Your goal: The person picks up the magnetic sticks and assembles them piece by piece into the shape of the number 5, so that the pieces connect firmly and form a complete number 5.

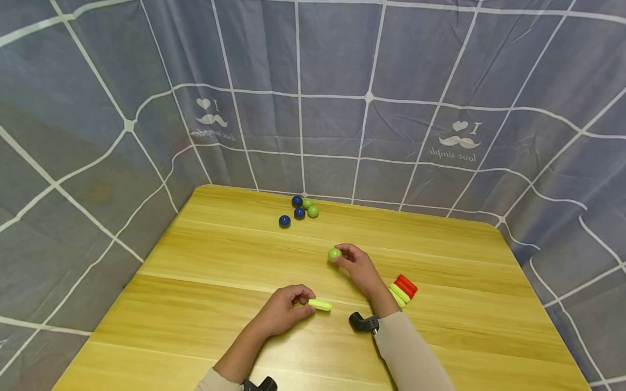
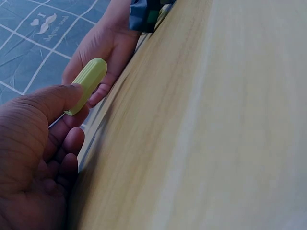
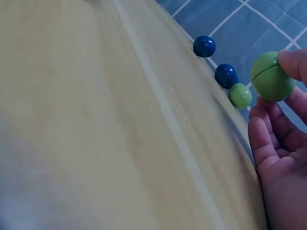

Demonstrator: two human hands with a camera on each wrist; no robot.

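Observation:
My left hand (image 1: 283, 310) pinches a yellow-green ribbed stick (image 1: 320, 304) between thumb and fingers, low over the front middle of the table. In the left wrist view the stick (image 2: 87, 86) points up and away from the thumb. Farther forward, my right hand (image 1: 359, 267) holds a green ball (image 1: 335, 254) by its fingertips. A seam runs round this ball (image 3: 272, 76) in the right wrist view. Beyond it, toward the back edge, lie several dark blue balls (image 1: 299, 213) and two green balls (image 1: 313, 211) in a loose group.
Red sticks (image 1: 406, 284) and yellow-green sticks (image 1: 400, 295) lie side by side just right of my right forearm, which partly overlaps them. The wooden table (image 1: 220, 250) ends at a grey curtain (image 1: 332, 125) with white lines. Black wrist devices (image 1: 363, 322) sit on both wrists.

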